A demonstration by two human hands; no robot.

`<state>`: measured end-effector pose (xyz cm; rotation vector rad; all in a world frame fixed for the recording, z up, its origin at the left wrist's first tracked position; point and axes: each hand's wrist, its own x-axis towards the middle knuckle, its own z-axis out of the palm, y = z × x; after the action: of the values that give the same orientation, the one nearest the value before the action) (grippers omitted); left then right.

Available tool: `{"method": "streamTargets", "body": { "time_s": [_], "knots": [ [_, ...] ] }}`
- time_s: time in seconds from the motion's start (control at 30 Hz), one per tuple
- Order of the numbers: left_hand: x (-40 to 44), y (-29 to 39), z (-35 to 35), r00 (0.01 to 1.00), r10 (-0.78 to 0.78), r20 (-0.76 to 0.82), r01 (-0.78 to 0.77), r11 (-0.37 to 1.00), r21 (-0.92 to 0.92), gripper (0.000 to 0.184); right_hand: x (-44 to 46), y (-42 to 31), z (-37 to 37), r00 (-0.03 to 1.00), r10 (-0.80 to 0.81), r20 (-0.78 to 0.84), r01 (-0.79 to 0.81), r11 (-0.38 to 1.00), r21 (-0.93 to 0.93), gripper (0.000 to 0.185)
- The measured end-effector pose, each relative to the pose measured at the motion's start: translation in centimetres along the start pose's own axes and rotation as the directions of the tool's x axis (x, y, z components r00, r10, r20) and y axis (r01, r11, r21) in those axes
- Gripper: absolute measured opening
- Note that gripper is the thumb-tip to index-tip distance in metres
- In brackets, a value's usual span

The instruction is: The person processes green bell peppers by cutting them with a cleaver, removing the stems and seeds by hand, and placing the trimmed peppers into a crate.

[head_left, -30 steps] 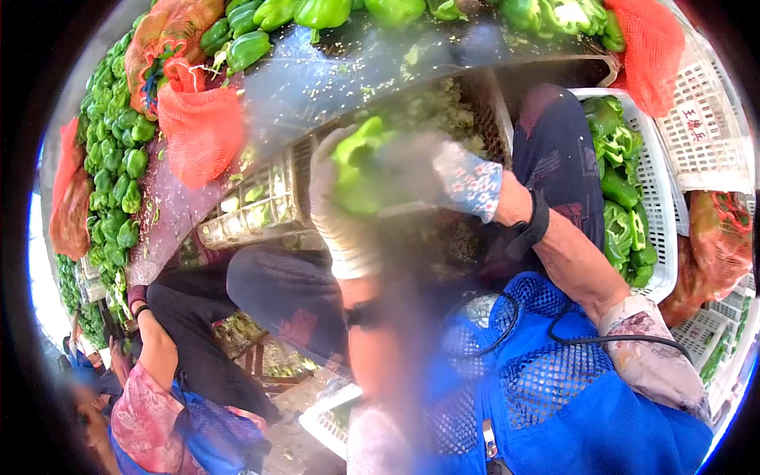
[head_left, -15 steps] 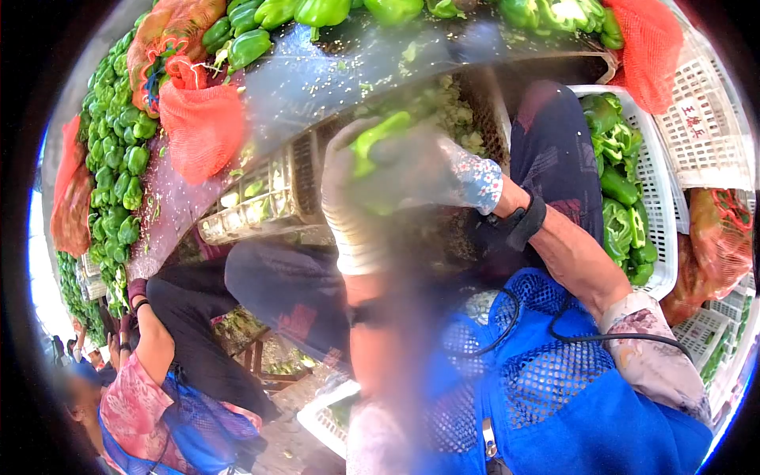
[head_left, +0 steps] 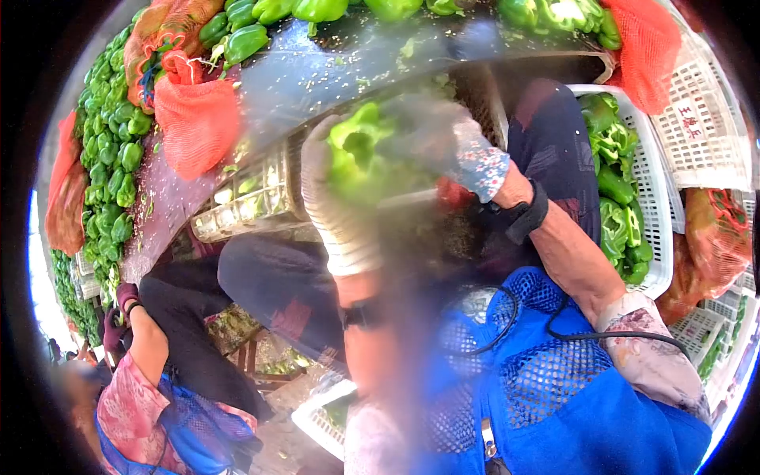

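Note:
My left hand (head_left: 317, 170), in a pale glove with a ribbed cuff, is wrapped round the left side of a green bell pepper (head_left: 360, 146). An opening in the pepper's top faces me, with a dark hollow inside. Close on its right is my right hand (head_left: 435, 138), in a dark glove with a flowered cuff. Its fingers look curled, but blur hides what they hold. A red patch (head_left: 454, 193) shows just below that hand; I cannot make out what it is. Both hands are above my lap, before the table's near edge.
Seed-strewn table (head_left: 317, 67) ahead, with whole green peppers (head_left: 245, 43) along its far side. Red mesh sacks (head_left: 194, 127) stand left and right. Cut peppers fill a white crate (head_left: 661, 214) at my right. A plastic crate (head_left: 249, 202) sits under the table. A co-worker (head_left: 134, 396) sits at left.
The pepper has turned so its opening faces me, and my left hand has shifted slightly left. My right hand has drawn a little away from it. The red patch has come into view.

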<state>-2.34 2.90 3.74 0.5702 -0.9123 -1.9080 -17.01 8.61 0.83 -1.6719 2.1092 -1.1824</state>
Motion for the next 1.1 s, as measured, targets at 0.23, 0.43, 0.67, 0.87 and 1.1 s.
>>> {"method": "streamTargets", "body": {
  "time_s": [0.23,0.43,0.67,0.87,1.1],
  "knots": [
    [0.0,-0.8,0.1,0.995,0.080,0.066,-0.092,0.974,0.207,0.051,0.2,-2.4,-0.2,0.981,0.129,0.147,-0.151,0.977,0.152,0.037],
    [-0.1,-0.7,0.3,0.959,0.236,0.158,-0.284,0.812,0.509,0.065,-0.2,2.8,1.9,0.962,-0.260,-0.079,0.270,0.945,0.183,0.035],
    [-0.4,0.1,1.3,0.761,0.408,0.505,-0.644,0.376,0.667,0.110,-0.9,-1.4,-1.9,0.985,-0.171,-0.024,0.140,0.708,0.692,0.033],
    [1.3,-1.8,-1.9,0.992,0.094,0.084,-0.117,0.932,0.343,0.051,-0.6,-1.6,-1.2,0.979,0.136,0.151,-0.195,0.410,0.891,0.032],
    [0.8,-2.6,-3.7,0.990,-0.030,0.141,-0.056,0.821,0.568,0.038,-0.2,0.3,0.7,0.998,0.070,0.003,-0.067,0.944,0.323,0.038]
  ]
}}
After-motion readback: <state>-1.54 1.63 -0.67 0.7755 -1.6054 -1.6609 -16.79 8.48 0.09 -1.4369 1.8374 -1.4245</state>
